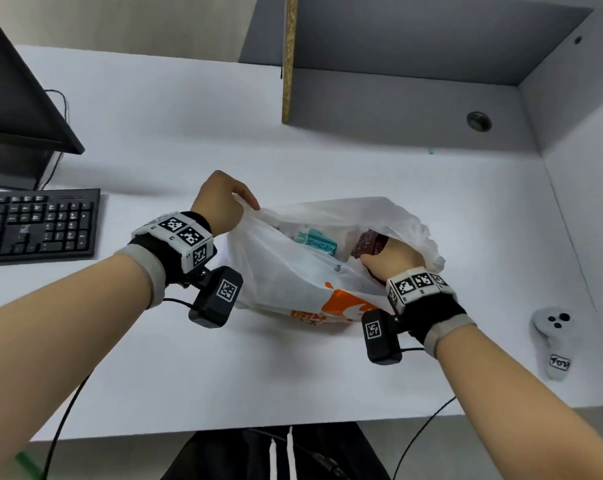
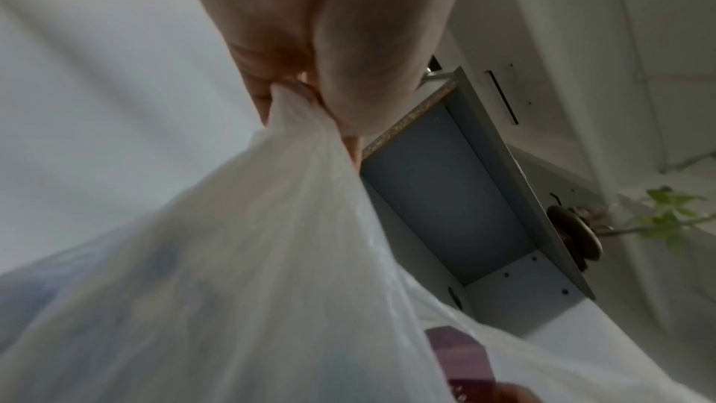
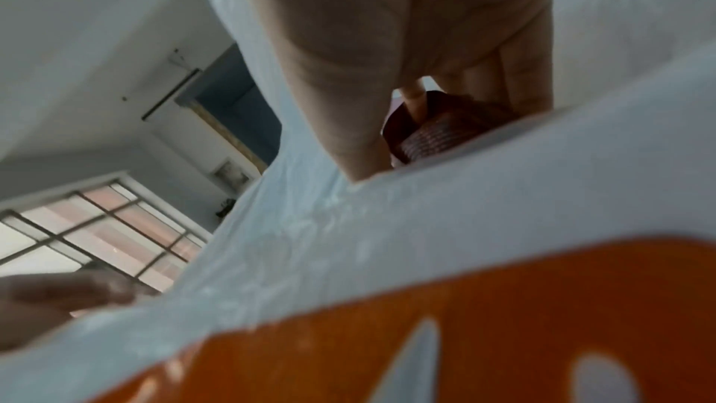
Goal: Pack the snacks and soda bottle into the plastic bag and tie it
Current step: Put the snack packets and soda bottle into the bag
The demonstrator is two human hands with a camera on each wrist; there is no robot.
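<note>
We load a dark red snack [image 1: 366, 244] into the plastic bag [image 1: 293, 271].
Left hand [image 1: 220, 202] pinches the rim; right hand [image 1: 391, 259] grips the snack; next, release it.

- I'm at an office desk [image 1: 327, 161]: a plain white top with grey partition walls [image 1: 587, 140] boxing in its right side and back.
- To my left sits a black keyboard [image 1: 36, 225] with a dark monitor [image 1: 16, 98] standing behind it, cable trailing down.
- A round cable grommet [image 1: 479, 121] is set into the desk near the back.
- My right wrist view catches a large gridded window [image 3: 96, 225].
</note>
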